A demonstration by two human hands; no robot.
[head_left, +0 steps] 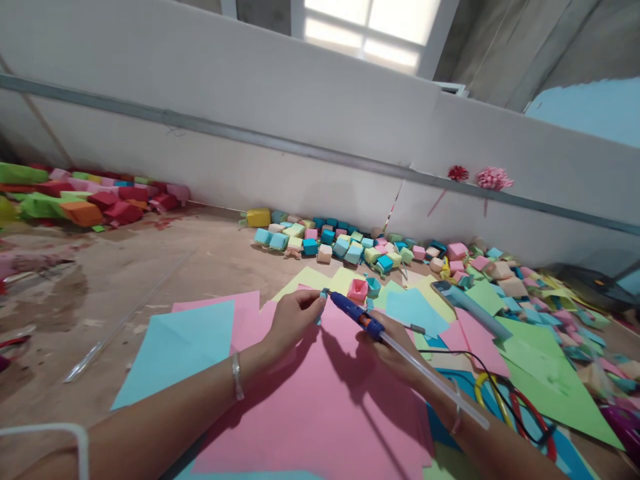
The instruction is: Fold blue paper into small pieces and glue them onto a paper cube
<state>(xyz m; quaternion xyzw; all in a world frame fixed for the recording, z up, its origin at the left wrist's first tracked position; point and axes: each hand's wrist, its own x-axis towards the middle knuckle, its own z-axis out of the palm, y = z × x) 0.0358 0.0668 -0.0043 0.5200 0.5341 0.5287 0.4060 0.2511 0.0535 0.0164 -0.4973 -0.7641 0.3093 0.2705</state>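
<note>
My left hand pinches a small blue folded paper piece over a large pink sheet. My right hand grips a blue glue gun with a clear glue stick sticking out of its back. The gun's nozzle touches the blue piece between my left fingertips. A black cord runs off to the right from the gun. A small pink paper box and a blue one sit just beyond the nozzle.
Blue, yellow and green paper sheets cover the brown table. Several small folded paper boxes lie in a pile along the white wall. Red and green paper shapes are heaped far left. Two paper flowers hang on the wall.
</note>
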